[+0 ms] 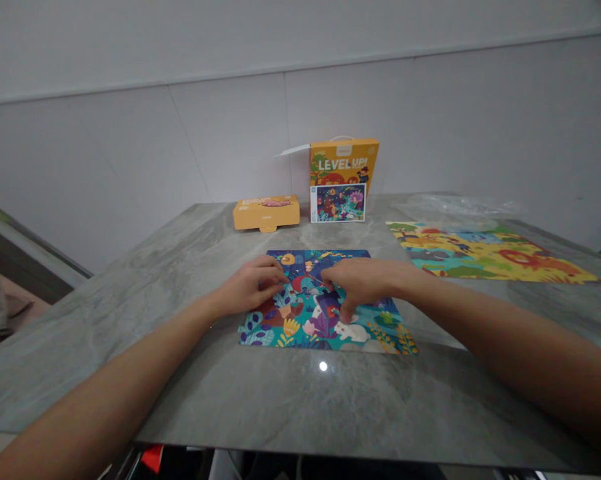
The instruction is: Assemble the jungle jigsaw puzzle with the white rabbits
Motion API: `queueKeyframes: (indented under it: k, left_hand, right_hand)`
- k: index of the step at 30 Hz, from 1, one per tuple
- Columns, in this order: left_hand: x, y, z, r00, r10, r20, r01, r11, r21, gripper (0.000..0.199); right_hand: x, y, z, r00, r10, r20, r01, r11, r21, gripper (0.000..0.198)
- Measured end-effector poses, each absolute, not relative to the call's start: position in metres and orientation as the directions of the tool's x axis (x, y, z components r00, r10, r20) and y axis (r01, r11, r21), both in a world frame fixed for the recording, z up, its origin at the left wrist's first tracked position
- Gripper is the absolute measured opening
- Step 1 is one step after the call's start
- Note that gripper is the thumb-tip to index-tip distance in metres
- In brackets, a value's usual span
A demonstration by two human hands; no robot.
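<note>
A jigsaw puzzle (290, 330) with a blue night-forest picture, a white rabbit and yellow flowers lies on the grey table in front of me. On its left side rests my left hand (255, 283), fingers loosely bent and a little apart from the thumb, with nothing visible in them. My right hand (363, 283) reaches over the middle and right of the picture. Between its thumb and index finger is a dark purple puzzle piece (332, 304), which looks slightly turned against the pieces around it. The hand hides part of the puzzle's right side.
A yellow puzzle sheet (470, 253) with animals lies at the right. Behind stand an orange box (266, 213), an upright "LEVEL UP!" box (344, 160) and a picture card (340, 203) leaning on it. Clear plastic wrap (460, 205) lies at the back right, near the wall.
</note>
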State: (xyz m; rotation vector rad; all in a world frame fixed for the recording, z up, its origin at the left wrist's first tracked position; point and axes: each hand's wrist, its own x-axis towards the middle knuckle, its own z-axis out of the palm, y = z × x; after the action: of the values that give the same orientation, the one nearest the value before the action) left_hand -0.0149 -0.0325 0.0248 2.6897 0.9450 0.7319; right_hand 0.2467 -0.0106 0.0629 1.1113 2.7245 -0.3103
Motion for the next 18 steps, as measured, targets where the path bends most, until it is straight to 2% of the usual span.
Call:
queueKeyframes:
  k: [3,5,7,9,11,12,13,15,18]
  left_hand:
    - [-0.010,-0.034,0.022,0.720,0.576,0.387,0.482,-0.816,0.319,0.018]
    - [-0.011,-0.033,0.023,0.669,0.618,0.413,0.521,-0.786,0.333,0.022]
    - [-0.014,-0.033,0.025,0.599,0.683,0.418,0.529,-0.729,0.434,0.032]
    - [-0.014,-0.036,0.027,0.560,0.731,0.389,0.470,-0.667,0.578,0.041]
    - [-0.011,-0.040,0.027,0.552,0.751,0.363,0.432,-0.630,0.645,0.040]
    - [-0.008,-0.042,0.027,0.551,0.754,0.358,0.445,-0.628,0.638,0.035]
    - [-0.005,-0.043,0.027,0.547,0.756,0.359,0.475,-0.633,0.611,0.028]
    - [-0.001,-0.042,0.027,0.501,0.786,0.363,0.558,-0.614,0.559,0.020]
    - [-0.009,-0.030,0.028,0.265,0.889,0.374,0.667,-0.449,0.595,0.017]
  right_hand:
    - [0.245,-0.009,0.068,-0.718,0.630,-0.297,0.679,0.727,-0.098,0.054]
    - [0.242,-0.006,0.066,-0.768,0.605,-0.210,0.638,0.752,-0.166,0.042]
    - [0.236,-0.004,0.059,-0.796,0.605,-0.032,0.579,0.744,-0.334,0.029]
    - [0.227,-0.002,0.048,-0.747,0.649,0.141,0.488,0.681,-0.546,0.020]
    - [0.218,-0.003,0.035,-0.700,0.686,0.200,0.396,0.606,-0.690,0.014]
    - [0.214,-0.005,0.028,-0.685,0.697,0.214,0.381,0.593,-0.710,0.011]
    - [0.212,-0.007,0.022,-0.670,0.703,0.240,0.391,0.608,-0.691,0.009]
    - [0.209,-0.011,0.012,-0.642,0.693,0.328,0.470,0.694,-0.545,0.015]
    - [0.211,-0.017,0.007,-0.596,0.631,0.496,0.563,0.770,-0.301,0.026]
